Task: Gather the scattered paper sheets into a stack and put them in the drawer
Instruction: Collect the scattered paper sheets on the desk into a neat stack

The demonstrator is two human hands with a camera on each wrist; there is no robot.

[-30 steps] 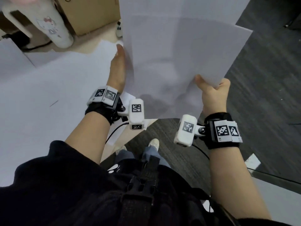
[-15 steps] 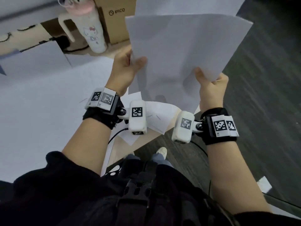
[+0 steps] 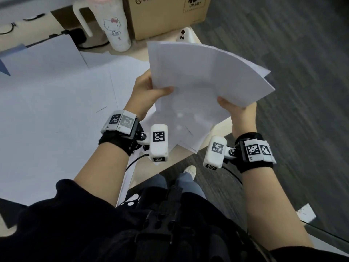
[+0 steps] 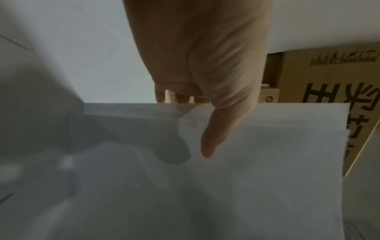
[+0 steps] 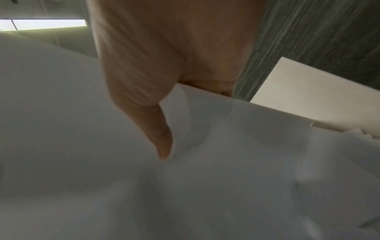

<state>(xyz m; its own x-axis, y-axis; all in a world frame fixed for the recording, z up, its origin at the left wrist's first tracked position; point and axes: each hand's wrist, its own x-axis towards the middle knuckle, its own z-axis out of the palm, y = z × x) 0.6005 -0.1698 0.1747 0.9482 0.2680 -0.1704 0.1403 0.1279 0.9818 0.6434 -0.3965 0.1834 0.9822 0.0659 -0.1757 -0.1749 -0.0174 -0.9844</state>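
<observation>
A fanned stack of white paper sheets [image 3: 204, 76] is held up over the desk's right corner, bowed in the middle. My left hand [image 3: 149, 91] grips its left edge, thumb on top and fingers underneath [image 4: 209, 139]. My right hand [image 3: 236, 108] pinches the near right edge, thumb on top of the stack [image 5: 162, 142]. More white sheets [image 3: 56, 110] lie spread flat on the desk at the left, and a few [image 3: 188, 137] lie loose below the held stack. No drawer is in view.
A white Hello Kitty tumbler [image 3: 113, 27] and a cardboard box [image 3: 166, 14] stand at the back of the desk, with a white phone [image 3: 186, 35] beside the box. Black cables [image 3: 75, 35] run at the back left. Dark carpet [image 3: 302, 72] lies to the right.
The stack has come lower and tilted flatter. My left hand went from lying along the stack's edge to gripping it with the thumb on top. My right hand kept its pinch.
</observation>
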